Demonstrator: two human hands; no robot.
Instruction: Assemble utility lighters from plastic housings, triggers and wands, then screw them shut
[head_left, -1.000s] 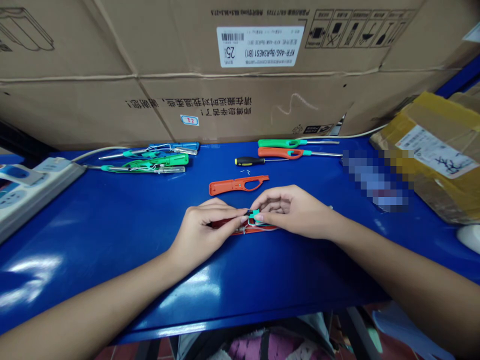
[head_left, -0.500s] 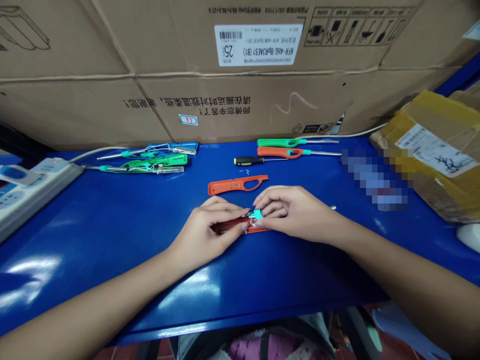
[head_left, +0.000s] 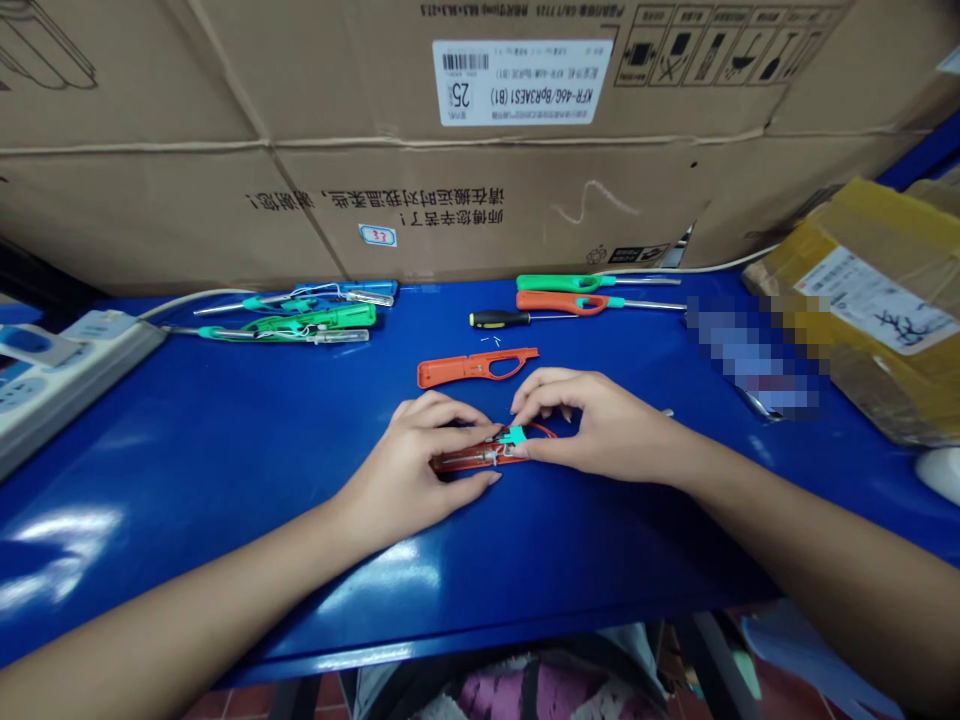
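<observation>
My left hand point(head_left: 412, 460) grips the left part of an open orange lighter housing point(head_left: 469, 458), fingers along its far side and thumb at its near side. A clear tube and thin white wires show inside. My right hand point(head_left: 592, 425) pinches a turquoise trigger piece point(head_left: 514, 436) at the housing's right part, between thumb and fingertips. The other orange shell half point(head_left: 450, 372) lies just beyond my hands. Behind it are a black and yellow screwdriver point(head_left: 499, 319) and tiny white bits point(head_left: 491, 340).
Opened blue point(head_left: 382, 290) and green point(head_left: 360, 317) lighters lie back left, beside a power strip point(head_left: 67, 375). Closed green point(head_left: 555, 283) and orange point(head_left: 551, 301) lighters lie at the back. A large carton point(head_left: 450, 170) stands behind; a taped box point(head_left: 862, 330) is at right.
My left thumb has come off the wires toward the near side, leaving the clear tube in fuller view. My right fingers have opened slightly, and the trigger piece has shifted a little lower.
</observation>
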